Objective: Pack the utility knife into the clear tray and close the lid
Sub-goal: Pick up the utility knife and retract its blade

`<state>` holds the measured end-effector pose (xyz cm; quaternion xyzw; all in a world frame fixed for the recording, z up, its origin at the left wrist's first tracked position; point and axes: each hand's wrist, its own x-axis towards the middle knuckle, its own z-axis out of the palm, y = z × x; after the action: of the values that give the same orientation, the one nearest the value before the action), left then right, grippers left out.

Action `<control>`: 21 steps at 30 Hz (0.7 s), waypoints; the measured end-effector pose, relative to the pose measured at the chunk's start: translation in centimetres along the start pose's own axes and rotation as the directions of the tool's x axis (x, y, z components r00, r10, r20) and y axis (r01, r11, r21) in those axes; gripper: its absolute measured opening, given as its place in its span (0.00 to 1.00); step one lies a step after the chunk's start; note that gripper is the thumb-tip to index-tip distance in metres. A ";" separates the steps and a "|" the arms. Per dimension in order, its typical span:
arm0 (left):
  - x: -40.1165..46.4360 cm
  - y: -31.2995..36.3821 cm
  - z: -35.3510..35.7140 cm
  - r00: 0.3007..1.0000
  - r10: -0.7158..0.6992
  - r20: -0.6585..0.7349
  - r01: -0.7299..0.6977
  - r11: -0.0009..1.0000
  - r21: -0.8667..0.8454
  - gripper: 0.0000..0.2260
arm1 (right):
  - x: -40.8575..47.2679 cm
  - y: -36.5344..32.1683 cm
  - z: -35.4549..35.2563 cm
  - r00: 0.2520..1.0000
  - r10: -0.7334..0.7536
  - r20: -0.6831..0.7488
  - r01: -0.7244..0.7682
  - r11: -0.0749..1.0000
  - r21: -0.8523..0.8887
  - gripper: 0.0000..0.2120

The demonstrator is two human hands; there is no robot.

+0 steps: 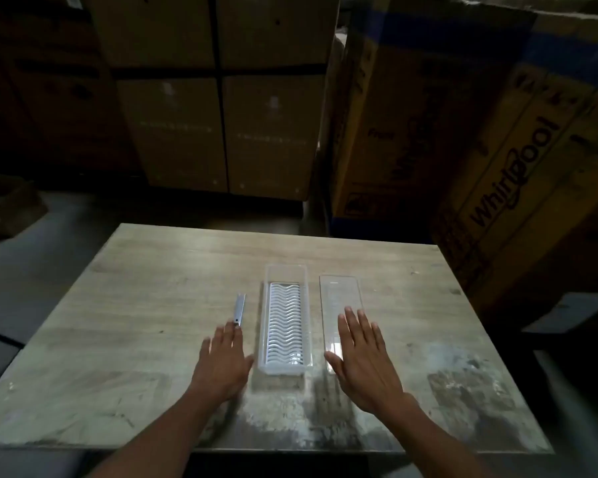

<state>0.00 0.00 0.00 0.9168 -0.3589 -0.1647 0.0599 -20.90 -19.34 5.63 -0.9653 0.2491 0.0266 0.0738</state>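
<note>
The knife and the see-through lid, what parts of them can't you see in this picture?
Head view:
- Utility knife: near end hidden under the left hand's fingertips.
- Clear lid: near part covered by the right hand.
- Whether either hand presses down: cannot tell.
- Clear tray: anything beneath its white ribbed insert is hidden.

Two bare forearms, hands (pixel 223 362) ungloved; no sleeves, jewellery visible.

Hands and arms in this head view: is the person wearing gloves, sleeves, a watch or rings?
No. The left hand and the right hand are both bare, with no gloves. Both forearms are uncovered as far as the bottom edge of the picture, so no sleeve shows. No watch, bracelet or ring is visible, though the dim light could hide something small.
</note>
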 end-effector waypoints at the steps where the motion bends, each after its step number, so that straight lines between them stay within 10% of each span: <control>1: 0.0 0.0 0.5 0.999 0.010 0.042 -0.010 1.000 0.017 0.32 | 0.0 0.0 0.2 1.000 0.005 0.004 -0.005 1.000 0.009 0.41; 12: -0.3 -1.4 4.2 0.983 0.048 0.178 -0.063 0.995 0.075 0.34 | 0.0 0.2 -0.3 0.998 0.016 0.068 -0.014 1.000 -0.018 0.44; 21: 0.2 -1.1 3.0 0.994 0.040 -0.103 -0.027 0.992 0.125 0.16 | 0.5 0.2 -0.6 0.993 0.032 0.115 -0.032 0.999 -0.008 0.43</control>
<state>-0.18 0.73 -3.08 0.9201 -0.3798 -0.0926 0.0249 -20.55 -19.88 6.20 -0.9583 0.2598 0.0839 0.0848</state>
